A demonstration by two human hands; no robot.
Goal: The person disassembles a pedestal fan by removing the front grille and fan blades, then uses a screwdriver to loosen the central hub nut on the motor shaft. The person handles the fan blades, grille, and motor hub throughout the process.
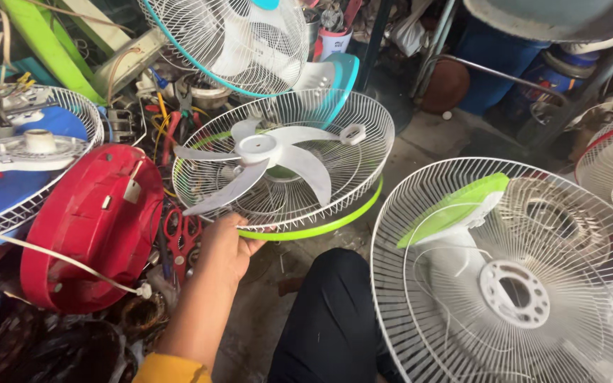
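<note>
Your left hand (225, 248) has a closed grip on the near rim of the wire fan guard (285, 167), the one with the lime-green ring, fingers curled under the wire edge. The guard sits tilted, far side higher, over the cluttered floor in front of your knee (331, 312). Inside it lie the loose white fan blade (257, 159) and a small white locking nut (352, 134), neither fastened to anything.

Risks: one-hand hold on the rim only, so tip the guard further and the blade slides out toward you; the nut sits near the high far side and could roll through or over the wires into the clutter. The red scissors (181, 237) lie just beside your wrist, so a low pull could snag them. The red fan base (90, 227) with its white cord (58, 259) is close on the left; the cord could catch the wires. The second fan head (505, 284) stands near on the right, and the guards could knock together.

Right hand not in view; cannot tell its grip.
</note>
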